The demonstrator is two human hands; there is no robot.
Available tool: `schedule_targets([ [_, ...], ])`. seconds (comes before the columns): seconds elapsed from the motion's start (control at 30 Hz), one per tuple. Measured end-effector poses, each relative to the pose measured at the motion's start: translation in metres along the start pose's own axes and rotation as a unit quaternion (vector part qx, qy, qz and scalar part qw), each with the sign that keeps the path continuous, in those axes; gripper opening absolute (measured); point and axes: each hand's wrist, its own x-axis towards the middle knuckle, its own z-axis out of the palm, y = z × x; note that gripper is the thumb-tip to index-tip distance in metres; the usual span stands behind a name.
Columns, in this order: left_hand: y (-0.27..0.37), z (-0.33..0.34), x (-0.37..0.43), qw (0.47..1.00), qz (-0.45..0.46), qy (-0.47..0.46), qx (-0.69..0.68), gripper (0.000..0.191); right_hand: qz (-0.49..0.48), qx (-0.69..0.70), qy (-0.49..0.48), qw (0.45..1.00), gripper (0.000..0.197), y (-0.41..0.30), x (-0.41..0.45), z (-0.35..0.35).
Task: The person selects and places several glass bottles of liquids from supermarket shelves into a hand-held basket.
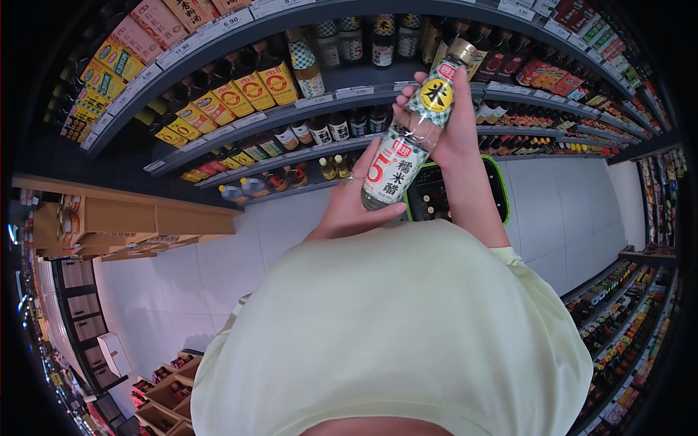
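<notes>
A clear seasoning bottle [397,169] is tilted in front of me, its gold cap pointing up and to the right. A green checked wrap covers its neck, and its white label bears writing. My left hand [354,201], with a ring on one finger, cups the bottle's base. Around the neck and upper body is my right hand [458,128], thumb along the side near the cap. Below the right forearm stands a black shopping basket [497,188] with a bright green rim; several dark bottles lie in it, partly hidden by my arm and the held bottle.
Dark shelves [338,99] curve across the front, bearing bottles and price tags. A similar checked bottle [306,62] stands on an upper shelf. To the left is a wooden display unit [158,218]; more bottle shelves [627,332] line the lower right. Pale floor tiles [551,201] lie below.
</notes>
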Motion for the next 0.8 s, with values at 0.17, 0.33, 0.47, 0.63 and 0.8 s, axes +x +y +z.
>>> schedule_targets([
  [0.17,0.018,-0.010,0.007,0.976,-0.037,-0.075,0.200,0.097,0.000,0.033,-0.062,0.997,0.054,-0.008,-0.017,-0.050],
  [0.33,0.018,-0.009,0.011,0.965,-0.094,-0.153,0.190,0.091,0.044,0.009,0.060,0.997,0.047,-0.011,-0.051,-0.076],
  [0.47,0.026,-0.006,0.027,0.924,-0.135,-0.225,0.279,0.088,0.074,-0.073,0.132,0.986,0.042,-0.022,-0.083,-0.113],
  [0.63,-0.008,-0.003,0.048,0.899,-0.125,-0.303,0.291,0.086,0.061,-0.071,0.203,0.975,0.044,-0.021,-0.117,-0.138],
  [0.8,-0.076,0.029,0.074,0.900,-0.078,-0.354,0.243,0.077,0.141,-0.025,0.228,0.963,0.045,-0.018,-0.150,-0.177],
])
